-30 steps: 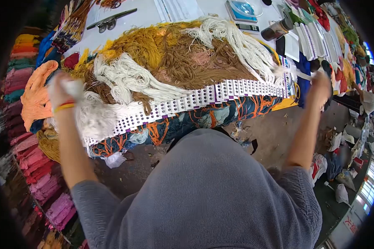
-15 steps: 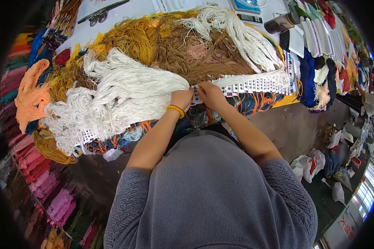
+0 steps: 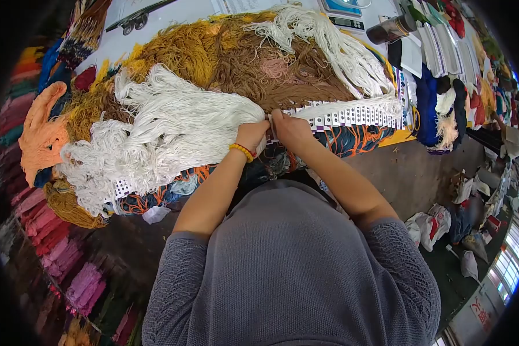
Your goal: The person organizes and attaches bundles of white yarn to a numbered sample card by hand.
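Observation:
A thick hank of white yarn (image 3: pixel 184 118) lies spread across the pile, its gathered right end at my left hand (image 3: pixel 251 137). The fingers of that hand are closed on the yarn. My right hand (image 3: pixel 291 131) is closed in a pinch close beside it, nearly touching. Whatever sits between the right fingertips is hidden or too small to name. To the right runs a row of overlapping white cards with dark holes (image 3: pixel 352 117), with a strand of white yarn along its upper edge. Brown yarn (image 3: pixel 259 81) lies just beyond my hands.
Mustard yarn (image 3: pixel 184 55), a second white hank (image 3: pixel 334 49) and a peach hank (image 3: pixel 43 130) lie around. Dark blue and orange yarn (image 3: pixel 357 140) lines the front edge. A dark cylindrical container (image 3: pixel 391 29) and a small scale (image 3: pixel 346 24) stand at the back right.
My right hand has shifted slightly up, its fingers drawn closer together beside the left. The left hand stays at the end of the white yarn.

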